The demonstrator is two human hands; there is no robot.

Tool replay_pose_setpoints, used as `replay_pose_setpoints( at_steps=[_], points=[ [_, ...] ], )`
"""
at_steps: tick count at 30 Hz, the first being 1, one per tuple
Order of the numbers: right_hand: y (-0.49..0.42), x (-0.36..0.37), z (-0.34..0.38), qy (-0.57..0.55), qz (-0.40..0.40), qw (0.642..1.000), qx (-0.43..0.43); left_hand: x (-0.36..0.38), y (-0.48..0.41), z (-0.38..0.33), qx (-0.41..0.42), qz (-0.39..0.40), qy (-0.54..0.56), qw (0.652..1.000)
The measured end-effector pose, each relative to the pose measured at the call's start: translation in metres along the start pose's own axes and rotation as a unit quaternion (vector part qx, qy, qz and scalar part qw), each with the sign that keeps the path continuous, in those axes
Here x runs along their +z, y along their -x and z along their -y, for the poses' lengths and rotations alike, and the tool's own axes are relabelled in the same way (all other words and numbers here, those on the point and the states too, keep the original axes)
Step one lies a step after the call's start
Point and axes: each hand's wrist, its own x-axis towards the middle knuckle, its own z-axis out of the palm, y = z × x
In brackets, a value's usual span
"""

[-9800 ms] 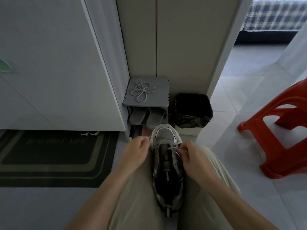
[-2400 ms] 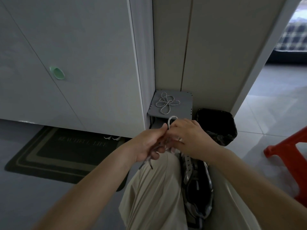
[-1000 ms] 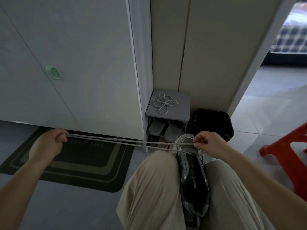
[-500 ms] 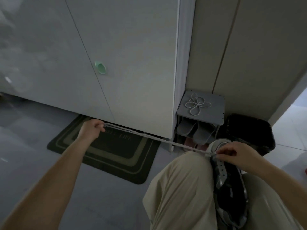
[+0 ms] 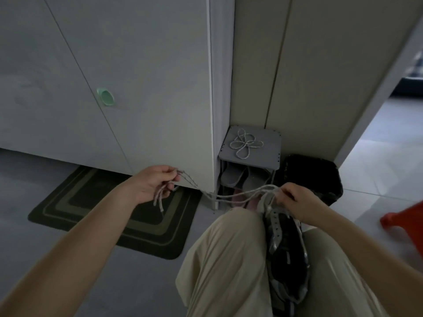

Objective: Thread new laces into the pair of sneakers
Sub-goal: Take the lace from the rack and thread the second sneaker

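Observation:
A grey and black sneaker lies wedged between my knees, toe pointing away. A pale lace runs slack from the shoe's front eyelets out to the left. My left hand grips both lace strands, and their ends dangle below my fingers. My right hand pinches the lace at the toe end of the sneaker. A second lace lies coiled on top of a small grey shoe rack. The other sneaker is not in view.
The shoe rack holds grey slippers under its top shelf. A black bin stands right of it. A dark doormat lies at left below a white cabinet. A red plastic stool shows at the right edge.
My left hand has come back toward the shoe, so the lace that was pulled taut out to the left now sags. My right hand stays at the shoe's toe end.

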Motion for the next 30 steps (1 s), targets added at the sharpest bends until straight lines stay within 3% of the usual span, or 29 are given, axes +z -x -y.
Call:
replay_pose_setpoints(
  at_steps=[4, 7, 9, 15, 18, 23, 26, 30],
  points=[
    [0.003, -0.013, -0.002, -0.095, -0.005, 0.995, 0.007, 0.029, -0.008, -0.005, 0.026, 0.01, -0.021, 0.999],
    [0.003, -0.019, 0.0, -0.227, -0.013, 0.972, 0.061, 0.036, -0.013, -0.01, 0.041, 0.007, -0.024, 0.999],
    [0.003, -0.025, -0.002, -0.257, -0.025, 0.964, 0.06, 0.037, -0.013, -0.013, 0.047, 0.002, -0.045, 0.998],
    [0.001, -0.044, 0.013, -0.232, -0.067, 0.97, -0.017, 0.033, -0.016, -0.016, 0.066, -0.051, -0.163, 0.983],
    [-0.003, -0.051, 0.028, -0.178, -0.069, 0.98, -0.054, 0.036, -0.018, -0.012, 0.06, -0.065, -0.317, 0.944],
    [-0.003, -0.051, 0.043, -0.106, -0.05, 0.99, -0.077, 0.064, -0.016, -0.009, 0.042, -0.02, -0.439, 0.897],
    [-0.001, -0.049, 0.051, -0.104, -0.049, 0.989, -0.092, 0.096, -0.008, -0.015, 0.149, 0.008, -0.402, 0.903],
    [-0.003, -0.046, 0.059, -0.104, -0.062, 0.986, -0.111, 0.151, 0.007, -0.034, 0.282, 0.101, -0.329, 0.896]
  ],
)
